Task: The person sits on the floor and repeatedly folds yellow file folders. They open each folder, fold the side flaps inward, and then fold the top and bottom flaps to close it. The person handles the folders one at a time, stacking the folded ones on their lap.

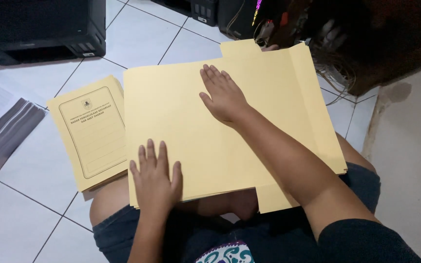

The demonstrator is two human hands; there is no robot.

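A large yellow paper folder (pixel 269 112) lies open and blank side up across my lap and the tiled floor. My left hand (pixel 156 178) rests flat on its near left corner, fingers apart. My right hand (pixel 223 95) presses flat on the middle of the folder, fingers spread and pointing away from me. Neither hand grips anything. A small tab of the folder sticks out at the far edge, and another flap shows under my right forearm.
A stack of yellow folders (pixel 91 131) with a printed frame on the cover lies to the left, partly under the open one. A black printer (pixel 40 29) stands at the far left. Grey and white papers (pixel 3 129) lie at the left edge. Dark devices and cables (pixel 269 22) sit at the back.
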